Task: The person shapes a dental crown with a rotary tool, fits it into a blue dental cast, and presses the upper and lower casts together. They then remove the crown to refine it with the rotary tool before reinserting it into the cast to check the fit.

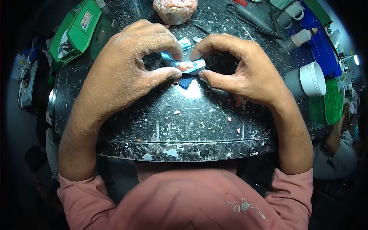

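Note:
Between my two hands is a light blue dental cast (198,69) bearing a few tooth-coloured teeth (186,65) on a pink base. My left hand (132,63), dusted with pale grains, pinches its left end with thumb and fingertips. On the other end, the thumb and fingers of my right hand (241,63) close from the side. Just beyond lies another light blue cast piece (185,43), partly hidden by my left fingers. A dark blue scrap (186,82) shows beneath the cast, on the black speckled benchtop (184,126).
A pink-speckled bowl (175,10) stands at the back. A dark handpiece with a coiled cord (253,18) lies back right. The white tub (312,79) is at right, a green bin (78,30) at left. Pink crumbs dot the bench; another person's arm (334,141) shows far right.

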Tool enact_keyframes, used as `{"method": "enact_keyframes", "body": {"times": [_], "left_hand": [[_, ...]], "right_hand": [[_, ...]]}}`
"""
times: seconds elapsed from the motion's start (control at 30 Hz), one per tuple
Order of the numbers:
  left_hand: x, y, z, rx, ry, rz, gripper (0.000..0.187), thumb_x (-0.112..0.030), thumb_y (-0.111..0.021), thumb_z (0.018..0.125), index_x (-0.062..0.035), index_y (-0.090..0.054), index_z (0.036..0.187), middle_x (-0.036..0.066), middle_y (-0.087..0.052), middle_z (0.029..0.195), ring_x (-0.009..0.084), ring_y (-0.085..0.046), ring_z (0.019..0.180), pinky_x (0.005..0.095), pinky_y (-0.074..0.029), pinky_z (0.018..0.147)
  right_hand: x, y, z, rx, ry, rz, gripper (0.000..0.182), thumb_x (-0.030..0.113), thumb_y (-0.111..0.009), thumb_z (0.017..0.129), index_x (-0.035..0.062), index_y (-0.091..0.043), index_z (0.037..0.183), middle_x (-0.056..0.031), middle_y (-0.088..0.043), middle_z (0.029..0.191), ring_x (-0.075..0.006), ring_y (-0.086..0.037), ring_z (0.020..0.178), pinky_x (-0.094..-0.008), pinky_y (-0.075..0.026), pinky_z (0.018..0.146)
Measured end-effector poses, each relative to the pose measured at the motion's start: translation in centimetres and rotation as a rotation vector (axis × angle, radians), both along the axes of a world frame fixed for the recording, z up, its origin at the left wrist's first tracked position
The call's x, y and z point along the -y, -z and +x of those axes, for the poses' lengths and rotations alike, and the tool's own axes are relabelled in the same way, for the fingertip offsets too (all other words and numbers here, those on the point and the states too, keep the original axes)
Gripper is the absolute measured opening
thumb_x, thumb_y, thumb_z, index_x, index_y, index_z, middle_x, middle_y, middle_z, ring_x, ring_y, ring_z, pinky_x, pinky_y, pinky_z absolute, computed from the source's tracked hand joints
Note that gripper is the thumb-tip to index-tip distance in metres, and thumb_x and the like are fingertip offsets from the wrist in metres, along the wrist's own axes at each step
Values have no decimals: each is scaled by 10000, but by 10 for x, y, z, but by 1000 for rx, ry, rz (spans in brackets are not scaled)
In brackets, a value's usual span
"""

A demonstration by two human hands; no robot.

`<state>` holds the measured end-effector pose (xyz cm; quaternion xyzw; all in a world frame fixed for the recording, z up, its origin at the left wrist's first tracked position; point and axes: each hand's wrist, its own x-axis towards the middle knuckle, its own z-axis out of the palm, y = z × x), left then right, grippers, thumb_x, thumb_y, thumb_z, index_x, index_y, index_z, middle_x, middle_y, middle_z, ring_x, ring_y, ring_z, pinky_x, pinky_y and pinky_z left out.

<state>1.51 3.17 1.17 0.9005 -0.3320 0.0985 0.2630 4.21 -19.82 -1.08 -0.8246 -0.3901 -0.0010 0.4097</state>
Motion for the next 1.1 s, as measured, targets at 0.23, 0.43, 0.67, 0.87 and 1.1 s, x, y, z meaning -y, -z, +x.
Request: {"method": "enact_keyframes", "body": {"times": [0.23,0.43,0.67,0.87,1.1], "left_hand": [[8,0,-8,161,28,15,236,-75,-800,615,-65,-665,809,40,-632,838,199,-579,868,316,-433,795],[10,-2,-11,259,18,76,224,-62,-792,620,-67,-658,800,36,-628,827,198,-578,854,320,-415,775],[12,-3,-14,299,25,90,268,-43,-801,587,-69,-657,810,31,-626,823,204,-574,843,335,-411,770],[12,-3,-13,282,24,78,258,-48,-798,596,-71,-658,812,31,-624,823,205,-573,839,332,-408,771],[9,-4,-12,170,-34,84,207,-100,-789,646,-64,-662,806,41,-635,828,202,-575,846,325,-401,786]], "right_hand": [[-4,3,1,174,-30,12,208,164,-714,722,59,-692,901,-102,-685,888,-243,-662,835,-336,-521,770],[-5,0,-5,36,-2,-7,168,88,-728,750,26,-687,901,-78,-683,904,-170,-643,894,-294,-491,845],[-7,-4,-12,-83,74,-37,158,66,-717,760,9,-685,904,-78,-679,910,-154,-636,907,-293,-482,872],[-8,-6,-16,-153,129,-30,151,43,-711,765,11,-690,911,-65,-675,920,-149,-631,916,-299,-484,881],[-5,-8,-9,-385,102,209,138,10,-679,826,-24,-647,955,-83,-664,936,-140,-639,921,-261,-502,869]]}}
